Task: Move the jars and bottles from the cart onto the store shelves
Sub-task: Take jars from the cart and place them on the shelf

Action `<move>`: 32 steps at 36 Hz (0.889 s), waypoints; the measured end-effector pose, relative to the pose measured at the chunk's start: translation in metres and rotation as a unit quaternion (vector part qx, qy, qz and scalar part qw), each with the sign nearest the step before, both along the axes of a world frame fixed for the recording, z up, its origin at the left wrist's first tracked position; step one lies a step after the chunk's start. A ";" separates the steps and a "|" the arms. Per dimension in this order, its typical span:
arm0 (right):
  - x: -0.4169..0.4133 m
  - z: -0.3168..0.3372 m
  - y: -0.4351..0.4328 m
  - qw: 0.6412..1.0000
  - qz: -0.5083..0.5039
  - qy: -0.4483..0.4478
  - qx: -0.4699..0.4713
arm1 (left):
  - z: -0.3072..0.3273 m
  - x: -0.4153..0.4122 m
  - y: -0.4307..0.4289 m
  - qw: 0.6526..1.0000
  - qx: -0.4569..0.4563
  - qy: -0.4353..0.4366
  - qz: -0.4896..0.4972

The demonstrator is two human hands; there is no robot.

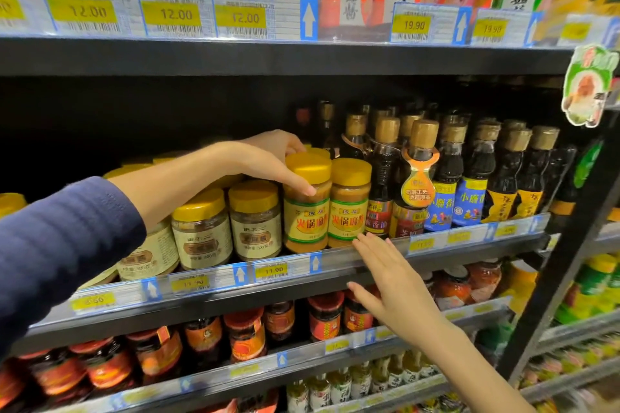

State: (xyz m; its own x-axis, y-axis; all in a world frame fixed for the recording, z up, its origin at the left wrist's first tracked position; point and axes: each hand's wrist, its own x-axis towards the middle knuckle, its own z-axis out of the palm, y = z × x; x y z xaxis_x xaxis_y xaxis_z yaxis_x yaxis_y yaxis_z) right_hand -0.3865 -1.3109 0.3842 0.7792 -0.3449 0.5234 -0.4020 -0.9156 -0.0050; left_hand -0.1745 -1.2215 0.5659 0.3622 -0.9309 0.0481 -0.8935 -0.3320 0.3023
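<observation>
Left hand: the left hand is closed over the yellow lid and shoulder of the sesame paste jar, thumb down the front, fingers round the back.
Right hand: the right hand is spread flat and holds nothing; its fingertips sit at the shelf lip just under the neighbouring jar.
Task's thing: the held jar stands upright at the front of the middle shelf, touching its twin on the right.
Key relation: the jar is directly under the left hand, long axis vertical; the left hand is the nearer, the right hand below and to the right of it.
Judgement: the jar looks seated or nearly so, so the coming move is likely a small nudge into line and a release.
Jar label: green-bordered yellow label reading 火锅麻酱.
Left neighbours: shorter yellow-lidded jars with pale labels, "300克" legible.
Right neighbours: dark oil bottles; a hang tag reads 石磨工艺 地道原香, blue labels 小磨香.
Price tags: 11.90 below the jars; 12.00 and 19.90 on the shelf above.
Cart: not in view.
</observation>
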 end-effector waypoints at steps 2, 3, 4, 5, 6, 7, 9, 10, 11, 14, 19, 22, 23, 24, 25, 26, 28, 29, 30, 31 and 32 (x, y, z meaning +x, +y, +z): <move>-0.001 -0.002 0.000 1.000 0.008 -0.016 0.015 | -0.001 0.000 -0.001 1.000 -0.001 0.000 0.001; -0.001 -0.002 0.000 1.000 0.010 -0.023 0.018 | -0.001 0.000 -0.001 1.000 -0.001 -0.002 0.002; 0.000 -0.002 0.000 0.999 0.011 -0.028 0.016 | -0.002 0.000 -0.001 1.000 0.000 -0.006 0.004; 0.000 -0.003 0.000 0.999 0.012 -0.031 0.013 | -0.003 0.000 -0.001 1.000 0.001 -0.011 0.005; 0.000 -0.003 0.001 0.999 0.013 -0.032 0.011 | -0.005 0.001 -0.001 1.000 0.003 -0.014 0.007; 0.000 -0.003 0.001 0.999 0.014 -0.033 0.009 | -0.007 0.001 -0.002 1.000 0.006 -0.017 0.007; 0.000 -0.004 0.002 0.999 0.016 -0.040 0.007 | -0.010 0.002 -0.003 1.000 0.012 -0.021 0.005; 0.000 -0.004 0.002 0.999 0.018 -0.043 0.010 | -0.011 0.002 -0.004 1.000 0.016 -0.024 0.003; 0.000 -0.004 0.002 0.999 0.019 -0.045 0.013 | -0.012 0.003 -0.004 0.999 0.019 -0.027 0.002; 0.000 -0.004 0.002 0.998 0.021 -0.044 0.028 | -0.013 0.007 -0.004 0.999 0.025 -0.030 0.000; 0.001 -0.006 0.000 0.997 0.034 -0.046 0.061 | -0.008 0.011 -0.003 0.998 0.052 -0.023 -0.010; 0.002 -0.008 -0.001 0.997 0.034 -0.055 0.052 | -0.008 0.012 -0.004 0.998 0.055 -0.019 -0.011; 0.003 -0.009 -0.001 0.996 0.037 -0.060 0.049 | -0.008 0.012 -0.004 0.999 0.049 -0.014 -0.011; 0.003 -0.009 -0.001 0.996 0.039 -0.065 0.047 | -0.008 0.012 -0.004 0.999 0.043 -0.009 -0.011; 0.003 -0.010 -0.002 0.996 0.041 -0.070 0.046 | -0.008 0.012 -0.004 0.999 0.038 -0.003 -0.011; 0.003 -0.010 -0.002 0.995 0.043 -0.072 0.045 | -0.008 0.012 -0.004 0.999 0.034 0.003 -0.010; 0.003 -0.011 -0.002 0.995 0.046 -0.070 0.044 | -0.009 0.013 -0.004 1.000 0.029 0.011 -0.006; 0.003 -0.011 -0.003 0.995 0.048 -0.069 0.044 | -0.009 0.013 -0.004 1.000 0.026 0.012 -0.005; 0.002 -0.012 -0.003 0.995 0.049 -0.069 0.044 | -0.009 0.013 -0.003 1.000 0.024 0.012 -0.004; 0.002 -0.012 -0.004 0.995 0.053 -0.068 0.047 | -0.009 0.013 -0.004 1.000 0.025 0.014 -0.002; 0.002 -0.012 -0.005 0.995 0.056 -0.070 0.048 | -0.009 0.013 -0.004 1.000 0.024 0.014 0.000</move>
